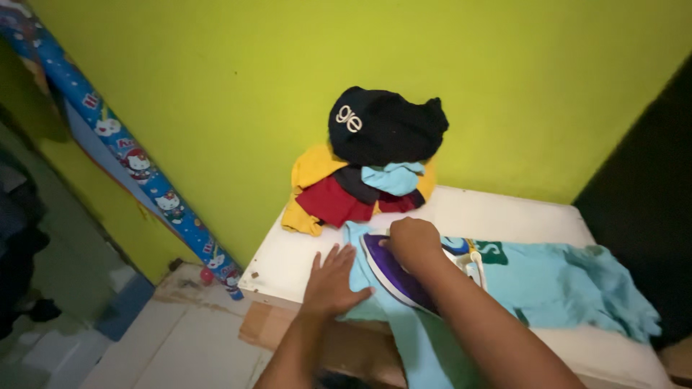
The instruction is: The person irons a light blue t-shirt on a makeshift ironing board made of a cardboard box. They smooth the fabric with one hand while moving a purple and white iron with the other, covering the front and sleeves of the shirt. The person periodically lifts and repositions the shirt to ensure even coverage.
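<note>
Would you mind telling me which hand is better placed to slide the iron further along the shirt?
Right: the right hand grips the iron, while the left hand lies flat on the shirt.

Right hand (412,241) is wrapped around the handle of a purple iron (393,272), sitting on a light blue shirt (548,281) spread over the white table (497,212). Left hand (330,279) lies flat, fingers spread, just left of the iron, on the shirt's edge. Behind the iron, against the lime-green wall (238,94), there's a heap of clothes (375,166) with a black piece on top.
</note>
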